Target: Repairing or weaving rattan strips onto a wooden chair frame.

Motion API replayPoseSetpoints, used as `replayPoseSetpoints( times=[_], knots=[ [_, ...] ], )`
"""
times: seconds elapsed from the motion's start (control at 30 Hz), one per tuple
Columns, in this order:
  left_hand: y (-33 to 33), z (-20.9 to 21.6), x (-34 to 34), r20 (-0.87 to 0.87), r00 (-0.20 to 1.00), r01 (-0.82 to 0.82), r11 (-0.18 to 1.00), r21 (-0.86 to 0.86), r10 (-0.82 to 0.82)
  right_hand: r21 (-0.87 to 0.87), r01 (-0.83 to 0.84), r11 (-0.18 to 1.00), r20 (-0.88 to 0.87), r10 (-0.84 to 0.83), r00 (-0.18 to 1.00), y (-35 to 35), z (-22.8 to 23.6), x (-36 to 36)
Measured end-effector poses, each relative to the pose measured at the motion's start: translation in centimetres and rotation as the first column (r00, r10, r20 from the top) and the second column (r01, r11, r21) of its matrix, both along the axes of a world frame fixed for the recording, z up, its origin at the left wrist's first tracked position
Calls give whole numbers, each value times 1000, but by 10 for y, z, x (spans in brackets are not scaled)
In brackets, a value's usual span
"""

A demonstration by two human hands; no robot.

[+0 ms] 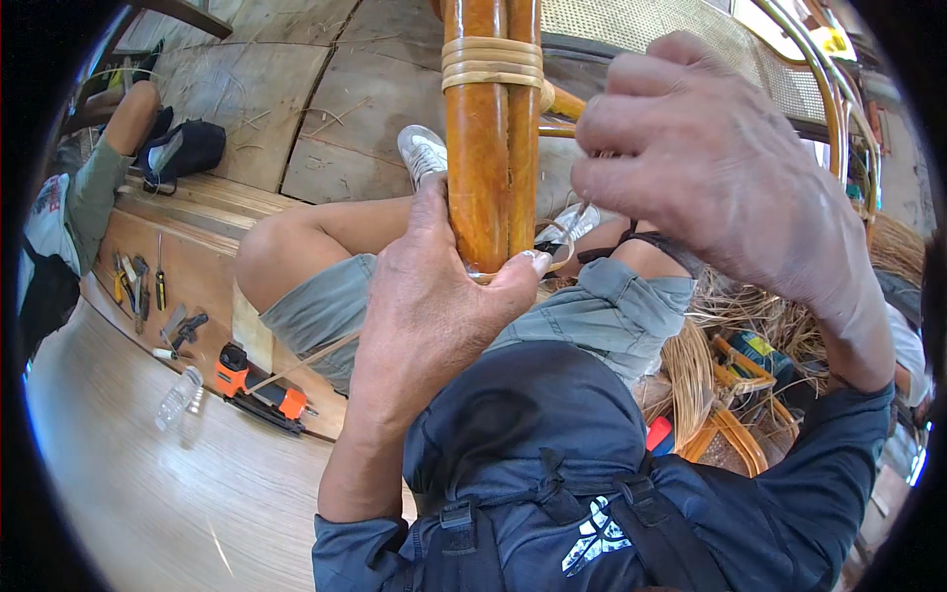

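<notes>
Two glossy amber rattan poles (478,168) stand side by side in front of me, bound higher up by a pale cane wrapping (491,63). My left hand (434,286) grips their lower end, thumb pressed at the bottom edge. A thin cane strip (570,247) curves out near that thumb and up toward my right hand (691,158). The right hand is raised beside the poles, fingers curled in a pinch on the strip. Its fingertips are partly hidden and slightly blurred.
At left on a wooden board lie hand tools, including a screwdriver (160,286), and an orange-black nail gun (258,385). A clear plastic bottle (179,398) lies nearby. Loose cane strips (750,316) pile at right. Woven cane furniture (681,44) stands behind; another person's knee (136,116) shows at left.
</notes>
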State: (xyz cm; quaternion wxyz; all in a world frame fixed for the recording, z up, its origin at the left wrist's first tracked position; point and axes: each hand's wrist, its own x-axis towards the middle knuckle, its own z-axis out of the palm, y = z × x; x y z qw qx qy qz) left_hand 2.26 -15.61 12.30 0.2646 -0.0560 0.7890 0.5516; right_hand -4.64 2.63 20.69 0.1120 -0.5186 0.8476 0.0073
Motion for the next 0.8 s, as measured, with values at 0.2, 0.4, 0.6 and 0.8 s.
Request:
replayPoseSetpoints(
  times=[0.2,0.4,0.6,0.8],
  knots=[
    [2,4,-3,29,998,50,999,-20,-50,-61,-1,998,-114,-6,993,0,-12,0],
    [-1,1,-5,-39,998,40,999,-30,-41,-125,24,992,-52,-30,998,14,-24,9],
    [4,12,-8,72,997,21,997,80,-27,-247,110,963,-249,-173,953,19,-15,20],
    [10,14,-10,52,995,82,997,12,-83,-547,737,397,-28,-888,458,131,-34,107]
  ],
)
